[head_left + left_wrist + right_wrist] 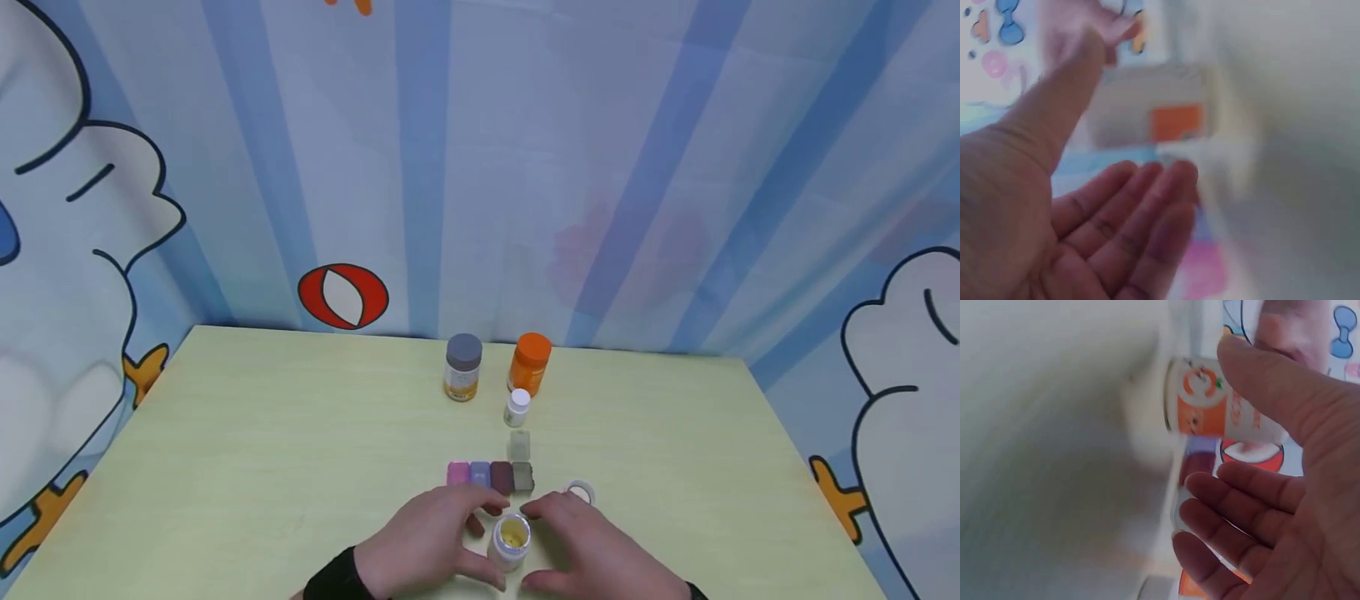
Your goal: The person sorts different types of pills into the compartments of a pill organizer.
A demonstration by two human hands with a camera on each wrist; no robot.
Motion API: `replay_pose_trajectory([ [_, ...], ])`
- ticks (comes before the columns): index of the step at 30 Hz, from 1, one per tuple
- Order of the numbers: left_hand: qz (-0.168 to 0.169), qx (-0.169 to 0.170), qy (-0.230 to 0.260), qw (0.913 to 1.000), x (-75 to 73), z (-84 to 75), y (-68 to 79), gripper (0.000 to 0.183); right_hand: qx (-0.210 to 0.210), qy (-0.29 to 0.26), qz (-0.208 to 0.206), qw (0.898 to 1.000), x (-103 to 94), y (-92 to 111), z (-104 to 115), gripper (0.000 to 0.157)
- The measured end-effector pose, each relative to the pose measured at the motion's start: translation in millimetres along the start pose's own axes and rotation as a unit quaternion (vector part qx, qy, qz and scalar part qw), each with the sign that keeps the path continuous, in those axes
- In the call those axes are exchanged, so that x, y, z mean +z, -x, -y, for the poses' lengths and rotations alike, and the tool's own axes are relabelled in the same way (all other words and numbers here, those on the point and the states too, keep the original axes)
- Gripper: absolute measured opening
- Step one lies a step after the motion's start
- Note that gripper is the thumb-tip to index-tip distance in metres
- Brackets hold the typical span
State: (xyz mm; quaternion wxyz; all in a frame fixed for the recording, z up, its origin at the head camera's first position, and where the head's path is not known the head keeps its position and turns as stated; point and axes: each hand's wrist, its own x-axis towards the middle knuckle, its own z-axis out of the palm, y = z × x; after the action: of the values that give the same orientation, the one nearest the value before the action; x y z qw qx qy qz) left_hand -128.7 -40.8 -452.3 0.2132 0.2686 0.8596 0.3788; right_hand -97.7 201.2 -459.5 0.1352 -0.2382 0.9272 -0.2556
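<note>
A white bottle (497,557) stands uncapped between my hands, and something yellow shows inside its mouth. Its side carries an orange printed label (1204,417), seen in the right wrist view. My left hand (431,533) is held to the left of the bottle, fingers loosely curved and apart from it in the left wrist view. On the other side my right hand (588,542) curves its relaxed fingers around free space, the thumb near the bottle. Neither hand grips anything. A round white cap (587,490) lies behind the right hand, which partly hides it.
Just beyond the hands, a row of small blocks runs from a pink block (458,473) to a grey block (523,477). A pale grey block (520,446) lies behind. Farther back stand a small white bottle (517,408), an orange bottle (529,367) and a grey-capped bottle (462,367).
</note>
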Motion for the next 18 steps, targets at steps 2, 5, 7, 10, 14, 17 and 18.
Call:
replay_pose_trajectory([
  [2,-0.015,-0.010,0.005,0.9998,-11.7,-1.1,0.6,0.064,-0.012,-0.012,-0.006,1.000,3.3,-2,2,0.062],
  [5,-0.071,-0.013,-0.019,0.9972,-27.5,1.5,-0.2,0.056,-0.033,-0.017,-0.017,0.999,7.7,-4,4,0.061],
  [7,-0.107,-0.014,-0.047,0.9930,-33.0,6.0,-2.0,0.048,-0.049,-0.021,-0.020,0.998,10.1,-6,5,0.056],
  [10,-0.132,-0.017,-0.080,0.9879,-32.4,14.9,-5.5,0.038,-0.065,-0.023,-0.023,0.997,11.0,-8,6,0.046],
  [14,-0.142,-0.013,-0.104,0.9843,-25.3,25.8,-10.2,0.037,-0.027,-0.038,-0.031,0.998,-1.3,-6,7,0.040],
  [17,-0.158,-0.017,-0.118,0.9803,-22.1,29.1,-11.7,0.038,0.006,-0.026,-0.070,0.997,-18.2,-4,1,0.043],
  [18,-0.162,-0.020,-0.120,0.9793,-21.6,29.4,-11.9,0.038,0.009,-0.014,-0.087,0.996,-23.5,-5,-2,0.043],
])
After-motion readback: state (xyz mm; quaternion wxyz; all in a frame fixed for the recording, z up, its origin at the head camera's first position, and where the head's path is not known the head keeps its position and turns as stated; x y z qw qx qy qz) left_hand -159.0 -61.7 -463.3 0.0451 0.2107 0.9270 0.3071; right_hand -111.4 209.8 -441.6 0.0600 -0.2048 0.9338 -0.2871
